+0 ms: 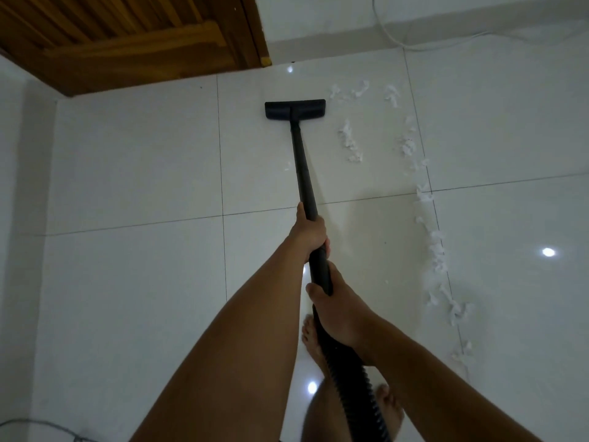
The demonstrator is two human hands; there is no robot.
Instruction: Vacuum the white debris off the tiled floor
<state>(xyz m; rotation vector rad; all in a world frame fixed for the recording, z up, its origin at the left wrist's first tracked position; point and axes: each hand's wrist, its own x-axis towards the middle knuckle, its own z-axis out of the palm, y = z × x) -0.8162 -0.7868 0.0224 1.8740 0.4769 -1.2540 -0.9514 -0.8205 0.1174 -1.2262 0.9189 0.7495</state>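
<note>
The black vacuum head [295, 109] sits flat on the white tiled floor [137, 173]. A long black tube [302, 167] runs from the vacuum head back to the person.

The left hand [310, 232] holds the tube about halfway back from the vacuum head. Its fingers are curled tight around the tube. The right hand [334, 311] holds the tube farther back from the vacuum head, just behind the left hand. Its fingers and thumb wrap around the tube too, right where the bumpy black hose [353, 387] starts.

The white debris [430, 237] lies to the right of the vacuum head. It looks like little torn white bits. A few bits lie close to the right end of the vacuum head, but they do not touch it. More bits make a long line that starts to the right of the vacuum head and runs back toward the person.

A wooden door [127, 43] is past the vacuum head and to its left. A white cord [392, 36] lies past the vacuum head and to its right, by the wall. Two bare feet [310, 338] stand far back from the vacuum head, under the hose.
</note>
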